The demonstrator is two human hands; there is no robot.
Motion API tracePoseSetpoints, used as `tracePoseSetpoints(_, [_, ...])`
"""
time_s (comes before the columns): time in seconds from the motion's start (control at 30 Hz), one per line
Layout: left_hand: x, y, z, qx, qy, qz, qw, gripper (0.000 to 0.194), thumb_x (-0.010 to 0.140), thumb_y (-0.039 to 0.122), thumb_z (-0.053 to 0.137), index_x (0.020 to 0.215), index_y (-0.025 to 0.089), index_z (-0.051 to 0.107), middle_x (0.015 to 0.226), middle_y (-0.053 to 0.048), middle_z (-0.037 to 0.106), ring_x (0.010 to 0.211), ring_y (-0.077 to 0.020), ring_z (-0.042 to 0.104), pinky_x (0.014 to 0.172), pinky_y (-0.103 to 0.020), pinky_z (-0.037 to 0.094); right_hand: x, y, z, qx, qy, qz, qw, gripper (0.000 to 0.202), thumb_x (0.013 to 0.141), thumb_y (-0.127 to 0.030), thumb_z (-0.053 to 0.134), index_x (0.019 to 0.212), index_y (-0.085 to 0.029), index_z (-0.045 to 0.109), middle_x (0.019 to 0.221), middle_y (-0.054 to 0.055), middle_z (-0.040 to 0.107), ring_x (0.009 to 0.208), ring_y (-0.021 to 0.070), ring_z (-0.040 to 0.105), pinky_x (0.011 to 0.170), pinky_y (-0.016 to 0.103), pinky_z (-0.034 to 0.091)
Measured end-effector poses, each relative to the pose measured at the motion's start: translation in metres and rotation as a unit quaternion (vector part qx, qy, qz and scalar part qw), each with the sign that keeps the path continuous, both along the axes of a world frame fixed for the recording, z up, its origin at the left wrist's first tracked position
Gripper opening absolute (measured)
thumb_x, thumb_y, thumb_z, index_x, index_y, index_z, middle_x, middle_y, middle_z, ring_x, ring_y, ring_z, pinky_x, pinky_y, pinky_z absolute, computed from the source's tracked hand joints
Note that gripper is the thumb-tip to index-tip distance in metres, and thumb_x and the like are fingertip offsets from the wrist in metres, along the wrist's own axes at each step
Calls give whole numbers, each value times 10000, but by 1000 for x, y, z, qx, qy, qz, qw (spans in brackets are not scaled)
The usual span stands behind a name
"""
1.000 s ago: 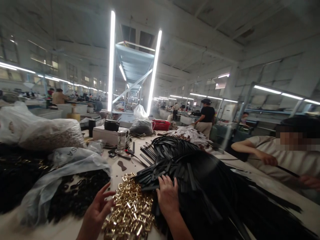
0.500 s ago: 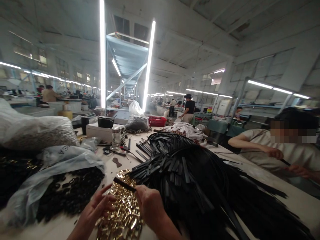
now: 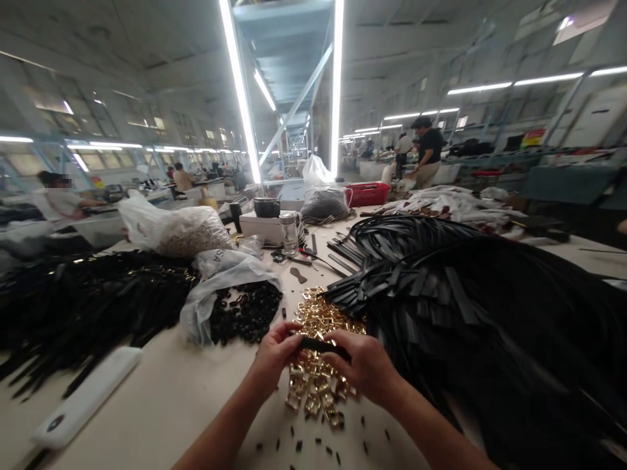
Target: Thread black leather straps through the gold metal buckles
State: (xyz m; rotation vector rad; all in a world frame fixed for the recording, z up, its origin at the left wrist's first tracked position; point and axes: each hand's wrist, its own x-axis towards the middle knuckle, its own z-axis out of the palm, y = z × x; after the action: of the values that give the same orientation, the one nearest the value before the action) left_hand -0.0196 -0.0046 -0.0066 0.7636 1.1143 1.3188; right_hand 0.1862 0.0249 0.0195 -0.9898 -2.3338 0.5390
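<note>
A dark leather strap [image 3: 317,344] stretches between my hands, above a heap of gold metal buckles [image 3: 318,385]. Its left end is pinched in the fingers of my left hand [image 3: 274,352]. My right hand [image 3: 367,365] grips the other end, fingers curled over it. Right beside the buckles lies a big pile of long black straps [image 3: 441,277]. To the left, small black loops [image 3: 245,316] spill from a clear plastic bag [image 3: 196,320]. Whether a buckle or loop is on the strap I cannot tell.
Small black bits [image 3: 318,442] are scattered on the pale table [image 3: 166,391] near me. Farther left are a white bar-shaped object [image 3: 88,398] and more black straps [image 3: 88,294]. A glass jar [image 3: 290,232], a white box [image 3: 259,228] and a red basket [image 3: 369,194] stand behind. People work beyond.
My left hand has come from beside the strap to pinch its end. The camera has turned left and tilted down, and the co-worker at the right is mostly out of view.
</note>
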Motion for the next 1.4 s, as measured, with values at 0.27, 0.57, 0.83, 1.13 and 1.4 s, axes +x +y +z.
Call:
tracePoseSetpoints(0.27, [3, -6, 6, -11, -63, -12, 998, 347, 616, 342, 807, 800, 154, 580, 685, 17, 644, 487, -67, 591, 489, -152, 436, -9, -6, -4, -8, 72, -15, 997, 117, 846, -255, 608, 956, -230, 639, 884, 15, 649, 793, 158, 609, 722, 250, 444])
tracePoseSetpoints(0.57, [7, -7, 0, -9, -58, -41, 997, 302, 677, 328, 778, 822, 157, 576, 667, 12, 640, 518, -85, 612, 467, -143, 400, -17, -8, -8, -26, 129, -4, 991, 193, 862, -349, 613, 1015, -237, 648, 883, 24, 635, 790, 160, 601, 722, 261, 458])
tracePoseSetpoints(0.83, [8, -9, 4, -15, -95, -43, 994, 448, 681, 311, 789, 1060, 156, 610, 764, -32, 680, 533, -89, 619, 501, -169, 443, -19, -8, -4, -33, 144, -5, 989, 127, 841, -329, 635, 863, -210, 676, 783, 14, 634, 719, 148, 590, 671, 249, 446])
tracePoseSetpoints(1.13, [8, -11, 4, 85, 82, -71, 990, 235, 689, 287, 772, 885, 164, 731, 801, -58, 689, 698, -155, 621, 659, -254, 493, -13, -8, -5, 22, 92, -12, 995, 68, 836, -241, 606, 808, -203, 656, 747, 10, 617, 678, 136, 577, 629, 235, 413])
tracePoseSetpoints(1.4, [12, -15, 19, 249, 327, -33, 911, 97, 798, 257, 650, 760, 211, 726, 865, -82, 672, 831, -217, 614, 782, -328, 486, -14, -11, -4, 27, 72, -21, 997, 58, 805, -196, 606, 758, -201, 639, 716, 0, 615, 663, 133, 573, 621, 227, 408])
